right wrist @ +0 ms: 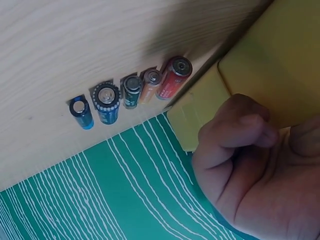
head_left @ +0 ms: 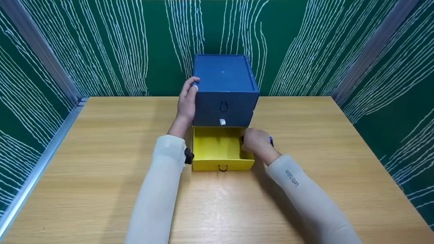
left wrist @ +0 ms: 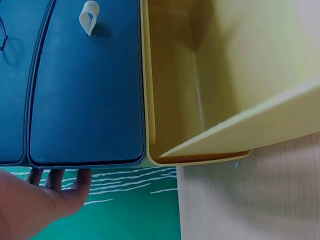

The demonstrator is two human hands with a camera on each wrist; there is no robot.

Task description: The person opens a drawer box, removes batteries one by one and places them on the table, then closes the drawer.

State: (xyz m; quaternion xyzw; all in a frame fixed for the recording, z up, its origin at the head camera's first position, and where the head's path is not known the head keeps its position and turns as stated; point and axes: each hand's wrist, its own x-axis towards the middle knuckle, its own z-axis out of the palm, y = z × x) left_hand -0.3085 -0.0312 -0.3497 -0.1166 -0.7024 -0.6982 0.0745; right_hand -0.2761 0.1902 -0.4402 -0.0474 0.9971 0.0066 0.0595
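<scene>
A blue drawer unit [head_left: 226, 108] stands above a pulled-out yellow drawer [head_left: 223, 165]. My left hand [head_left: 187, 103] rests against the unit's left side near its top front corner; its fingers [left wrist: 54, 180] lie along that side. My right hand [head_left: 256, 140] reaches over the yellow drawer's right wall, fingers curled. A dark sliver shows by its fingertips in the head view; whether it holds something is hidden. In the right wrist view, several batteries [right wrist: 106, 102] of different sizes are lined up on the wood beside the yellow box, one red battery [right wrist: 175, 77] nearest it.
The wooden table [head_left: 101, 162] reaches back to green walls [head_left: 162, 51] with white wavy lines. The blue fronts carry a black loop [head_left: 223, 106] and a white loop [head_left: 222, 121]. Another dark loop [head_left: 222, 168] hangs on the yellow front.
</scene>
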